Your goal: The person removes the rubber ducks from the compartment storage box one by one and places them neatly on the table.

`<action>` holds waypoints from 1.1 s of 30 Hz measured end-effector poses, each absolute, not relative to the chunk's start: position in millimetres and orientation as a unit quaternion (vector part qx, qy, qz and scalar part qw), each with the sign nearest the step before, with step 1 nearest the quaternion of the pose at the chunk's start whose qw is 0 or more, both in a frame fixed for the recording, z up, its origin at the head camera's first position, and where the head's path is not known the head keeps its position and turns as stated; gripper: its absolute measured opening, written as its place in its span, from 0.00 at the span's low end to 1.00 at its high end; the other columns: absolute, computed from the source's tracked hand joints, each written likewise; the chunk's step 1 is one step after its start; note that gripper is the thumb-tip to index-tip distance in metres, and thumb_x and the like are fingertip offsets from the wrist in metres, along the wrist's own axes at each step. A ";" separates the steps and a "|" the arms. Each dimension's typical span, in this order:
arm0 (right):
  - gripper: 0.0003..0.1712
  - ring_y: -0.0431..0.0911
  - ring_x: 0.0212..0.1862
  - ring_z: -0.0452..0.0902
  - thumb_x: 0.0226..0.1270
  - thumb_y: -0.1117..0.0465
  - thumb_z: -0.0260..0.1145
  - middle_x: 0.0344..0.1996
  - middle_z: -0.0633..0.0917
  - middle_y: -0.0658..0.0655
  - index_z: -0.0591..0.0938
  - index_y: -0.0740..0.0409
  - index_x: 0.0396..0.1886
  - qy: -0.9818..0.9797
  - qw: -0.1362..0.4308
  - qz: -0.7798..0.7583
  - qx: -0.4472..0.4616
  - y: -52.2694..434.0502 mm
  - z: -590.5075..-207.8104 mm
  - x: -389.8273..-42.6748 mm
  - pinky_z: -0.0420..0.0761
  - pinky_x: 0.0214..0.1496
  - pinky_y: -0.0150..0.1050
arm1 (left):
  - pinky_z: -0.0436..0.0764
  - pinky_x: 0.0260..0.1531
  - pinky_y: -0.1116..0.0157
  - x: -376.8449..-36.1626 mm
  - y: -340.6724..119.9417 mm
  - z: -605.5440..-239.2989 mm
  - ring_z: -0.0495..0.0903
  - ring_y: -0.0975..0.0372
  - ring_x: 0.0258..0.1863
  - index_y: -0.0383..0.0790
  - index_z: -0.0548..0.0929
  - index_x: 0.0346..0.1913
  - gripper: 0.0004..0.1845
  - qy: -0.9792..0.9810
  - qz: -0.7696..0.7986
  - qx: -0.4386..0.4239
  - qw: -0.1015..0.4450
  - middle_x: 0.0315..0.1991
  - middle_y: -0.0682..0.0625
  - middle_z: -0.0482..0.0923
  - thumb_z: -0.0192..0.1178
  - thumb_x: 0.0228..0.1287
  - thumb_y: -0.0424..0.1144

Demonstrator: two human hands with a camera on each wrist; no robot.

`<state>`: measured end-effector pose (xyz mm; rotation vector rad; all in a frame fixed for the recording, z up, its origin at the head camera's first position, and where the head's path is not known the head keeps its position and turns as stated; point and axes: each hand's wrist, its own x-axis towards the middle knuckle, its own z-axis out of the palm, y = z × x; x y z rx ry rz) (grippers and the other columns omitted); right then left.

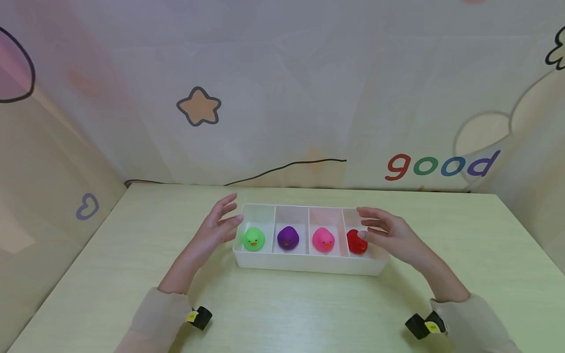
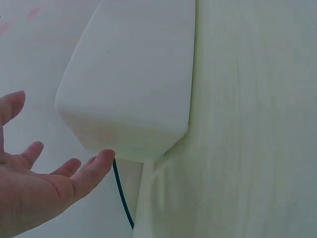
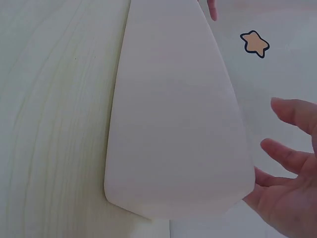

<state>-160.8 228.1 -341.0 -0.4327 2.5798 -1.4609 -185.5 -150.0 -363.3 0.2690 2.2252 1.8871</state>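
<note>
A white divided box (image 1: 309, 264) stands on the table, its compartments side by side in a row. From left to right they hold a green duck (image 1: 253, 239), a purple duck (image 1: 288, 238), a pink duck (image 1: 323, 240) and a red duck (image 1: 356, 242), one in each. My left hand (image 1: 217, 223) is at the box's left end, fingers spread and holding nothing. At the right end is my right hand (image 1: 393, 234), fingers loosely extended, its thumb partly covering the red duck from the head camera. Whether either hand touches the box is hard to tell.
The pale wood-grain table (image 1: 282, 314) meets a printed backdrop along its far edge, with side panels at left and right. A star (image 1: 199, 106) and the word "good" (image 1: 443, 165) are printed on the backdrop. Black wrist cameras hang near both sleeves.
</note>
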 end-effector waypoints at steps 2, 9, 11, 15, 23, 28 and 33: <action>0.31 0.63 0.57 0.66 0.61 0.64 0.62 0.58 0.68 0.69 0.64 0.66 0.63 0.866 0.081 -0.472 -0.143 225.4 -340.8 -162.1 0.78 0.48 0.40 | 0.67 0.55 0.46 -187.4 -151.1 -365.4 0.57 0.45 0.64 0.51 0.54 0.69 0.32 0.755 0.640 0.084 0.117 0.68 0.41 0.50 0.54 0.65 0.44; 0.27 0.62 0.57 0.66 0.59 0.66 0.62 0.55 0.71 0.67 0.69 0.66 0.59 0.890 0.112 -0.415 -0.151 218.3 -341.6 -167.0 0.73 0.53 0.51 | 0.73 0.51 0.51 -191.4 -154.8 -370.5 0.61 0.45 0.62 0.47 0.62 0.65 0.28 0.773 0.612 0.073 0.150 0.65 0.42 0.56 0.55 0.63 0.36; 0.26 0.62 0.56 0.66 0.58 0.67 0.62 0.54 0.72 0.66 0.71 0.66 0.57 0.902 0.116 -0.387 -0.154 215.0 -341.4 -167.7 0.73 0.54 0.53 | 0.75 0.49 0.51 -192.3 -155.9 -371.9 0.62 0.44 0.61 0.44 0.63 0.64 0.27 0.773 0.610 0.074 0.156 0.64 0.40 0.57 0.55 0.63 0.34; 0.23 0.58 0.50 0.70 0.55 0.66 0.64 0.47 0.77 0.64 0.75 0.66 0.53 0.926 0.114 -0.323 -0.159 208.3 -341.7 -169.2 0.79 0.45 0.47 | 0.77 0.44 0.52 -193.7 -157.5 -374.5 0.64 0.44 0.59 0.40 0.65 0.63 0.25 0.772 0.609 0.075 0.169 0.63 0.39 0.58 0.54 0.62 0.30; 0.17 0.51 0.40 0.74 0.51 0.67 0.68 0.36 0.81 0.58 0.80 0.66 0.42 0.955 0.104 -0.229 -0.157 199.9 -342.8 -172.9 0.80 0.37 0.42 | 0.79 0.42 0.53 -196.5 -157.8 -375.7 0.64 0.44 0.59 0.38 0.67 0.62 0.24 0.772 0.603 0.085 0.184 0.63 0.39 0.60 0.54 0.63 0.30; 0.14 0.48 0.36 0.75 0.48 0.68 0.71 0.31 0.82 0.56 0.82 0.64 0.38 0.966 0.098 -0.190 -0.144 193.3 -345.3 -174.3 0.80 0.38 0.43 | 0.79 0.41 0.54 -197.5 -157.2 -375.1 0.65 0.45 0.59 0.37 0.67 0.62 0.24 0.772 0.600 0.079 0.192 0.63 0.40 0.61 0.53 0.63 0.29; 0.14 0.47 0.34 0.74 0.44 0.69 0.72 0.29 0.81 0.56 0.81 0.64 0.34 0.974 0.083 -0.162 -0.138 187.4 -346.0 -174.0 0.80 0.36 0.43 | 0.79 0.40 0.53 -197.1 -157.1 -375.0 0.66 0.45 0.58 0.37 0.67 0.63 0.24 0.768 0.605 0.072 0.196 0.62 0.40 0.61 0.52 0.62 0.28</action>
